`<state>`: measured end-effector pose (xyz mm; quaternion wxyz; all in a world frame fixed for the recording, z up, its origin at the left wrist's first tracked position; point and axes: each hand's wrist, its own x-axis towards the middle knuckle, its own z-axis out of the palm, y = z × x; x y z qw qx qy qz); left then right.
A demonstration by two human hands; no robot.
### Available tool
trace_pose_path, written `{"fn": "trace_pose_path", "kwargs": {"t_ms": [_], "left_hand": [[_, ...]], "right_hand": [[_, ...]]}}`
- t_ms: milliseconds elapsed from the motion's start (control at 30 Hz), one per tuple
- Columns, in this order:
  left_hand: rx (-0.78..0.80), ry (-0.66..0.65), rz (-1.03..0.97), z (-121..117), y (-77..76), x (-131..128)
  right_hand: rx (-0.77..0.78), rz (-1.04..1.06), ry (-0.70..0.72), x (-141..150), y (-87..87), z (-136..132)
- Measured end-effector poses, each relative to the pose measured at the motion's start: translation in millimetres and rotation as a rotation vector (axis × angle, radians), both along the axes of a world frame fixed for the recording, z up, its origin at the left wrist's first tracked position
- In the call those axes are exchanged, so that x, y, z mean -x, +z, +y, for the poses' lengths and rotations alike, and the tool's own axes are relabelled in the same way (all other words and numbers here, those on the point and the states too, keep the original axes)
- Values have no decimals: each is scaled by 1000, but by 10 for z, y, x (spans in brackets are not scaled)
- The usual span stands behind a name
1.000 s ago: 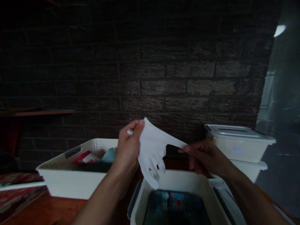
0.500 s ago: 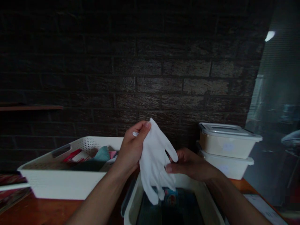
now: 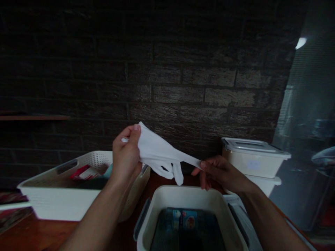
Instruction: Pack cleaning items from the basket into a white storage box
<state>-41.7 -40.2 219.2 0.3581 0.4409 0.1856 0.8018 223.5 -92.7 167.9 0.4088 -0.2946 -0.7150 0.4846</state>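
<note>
A white glove (image 3: 157,148) is stretched sideways between my two hands, above the table. My left hand (image 3: 128,150) pinches it at the cuff end, thumb on top. One glove finger is drawn out taut to the right, its tip pinched between the thumb and finger of my right hand (image 3: 217,170). The other glove fingers dangle in between. Below the glove stands an open white bin (image 3: 180,190) with dark clips on its sides. Inside it lies a dark package (image 3: 188,226) with a blue printed label.
On the left, a white perforated basket (image 3: 60,204) holds a red-and-white packet (image 3: 86,172) and teal cloth. Two lidded white boxes (image 3: 256,164) are stacked at the right. A white lid-like piece (image 3: 235,202) lies beside the bin. The brick wall (image 3: 167,87) rises behind the wooden table (image 3: 49,232).
My left hand has moved left and slightly up with the glove. My right hand has shifted right and now pulls one glove finger taut; the glove was hanging down before.
</note>
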Motion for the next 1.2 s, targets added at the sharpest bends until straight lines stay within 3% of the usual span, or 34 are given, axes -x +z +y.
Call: {"fn": "trace_pose_path", "kwargs": {"t_ms": [167,367,500,700,900,1033,1200], "left_hand": [[20,-28,19,-83,-7,-55],[53,-56,56,-267,35,-144],[44,-25,42,-264,36,-121],[66,-160,163,-318,-86,-246],[61,-197,194,-417,-136,-331],[59,-199,192,-383,-149,-326],[51,-150,123,-315,-96,-273]], "right_hand": [[32,-35,156,24,-24,-21],[52,-62,91,26,-126,65],[27,-101,45,19,-136,99],[-58,-84,118,238,-126,66],[112,-81,241,387,-201,48],[157,-47,204,374,-247,81],[203,89,25,276,-209,115]]}}
